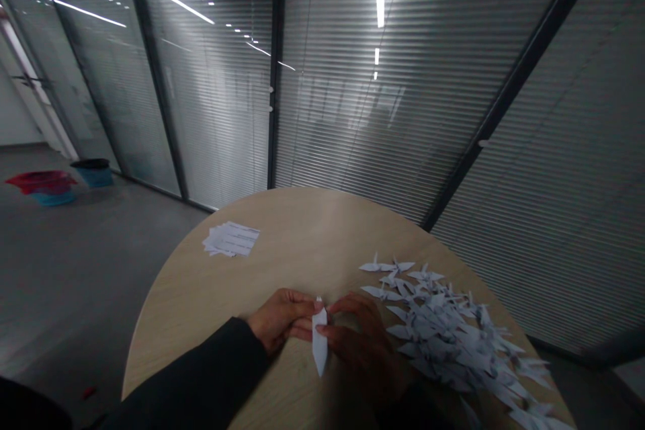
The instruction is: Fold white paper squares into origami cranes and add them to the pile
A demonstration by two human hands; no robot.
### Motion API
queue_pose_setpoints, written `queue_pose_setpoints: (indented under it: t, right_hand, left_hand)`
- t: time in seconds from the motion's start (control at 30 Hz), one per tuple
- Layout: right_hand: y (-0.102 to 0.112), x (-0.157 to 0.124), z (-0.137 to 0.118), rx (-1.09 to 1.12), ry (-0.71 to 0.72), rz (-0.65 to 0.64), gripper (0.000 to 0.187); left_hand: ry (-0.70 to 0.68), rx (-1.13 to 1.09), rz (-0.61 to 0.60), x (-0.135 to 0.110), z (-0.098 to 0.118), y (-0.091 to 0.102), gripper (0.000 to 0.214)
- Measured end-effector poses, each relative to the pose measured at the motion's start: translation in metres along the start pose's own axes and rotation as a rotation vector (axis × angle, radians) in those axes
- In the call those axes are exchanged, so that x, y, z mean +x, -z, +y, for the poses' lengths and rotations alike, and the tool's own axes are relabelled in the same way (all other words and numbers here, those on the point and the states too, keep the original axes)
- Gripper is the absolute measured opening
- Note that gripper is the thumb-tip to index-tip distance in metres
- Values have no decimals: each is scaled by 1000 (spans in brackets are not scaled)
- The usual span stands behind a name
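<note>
Between my two hands is a narrow folded piece of white paper (320, 346), its pointed end toward me and a small split tip at the far end. My left hand (283, 317) pinches it from the left near its upper part. From the right, the fingers of my right hand (365, 342) press on its edge, thumb and fingertips touching the paper. Just right of my right hand lies a large heap of folded white paper cranes (448, 329), spread along the table's right side.
The round wooden table (312, 228) carries a small stack of white paper sheets (232, 239) at its far left. Glass partitions with blinds (363, 80) stand right behind it. Two bins, one red-lined (43, 183) and one black-lined (91, 171), are on the floor at left.
</note>
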State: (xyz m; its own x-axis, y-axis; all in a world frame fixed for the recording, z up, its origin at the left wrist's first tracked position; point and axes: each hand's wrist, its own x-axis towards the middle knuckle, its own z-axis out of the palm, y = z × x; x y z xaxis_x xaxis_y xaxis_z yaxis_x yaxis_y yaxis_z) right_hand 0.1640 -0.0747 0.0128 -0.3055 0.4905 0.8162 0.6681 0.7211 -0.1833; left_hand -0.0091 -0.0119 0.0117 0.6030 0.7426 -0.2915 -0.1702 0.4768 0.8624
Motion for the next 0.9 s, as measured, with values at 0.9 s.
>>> queue_pose_setpoints:
  t: [0.9]
  right_hand:
    - [-17,-7,-5,347,-885,46,30]
  left_hand:
    - [-147,95,45,1,-2,-6,46]
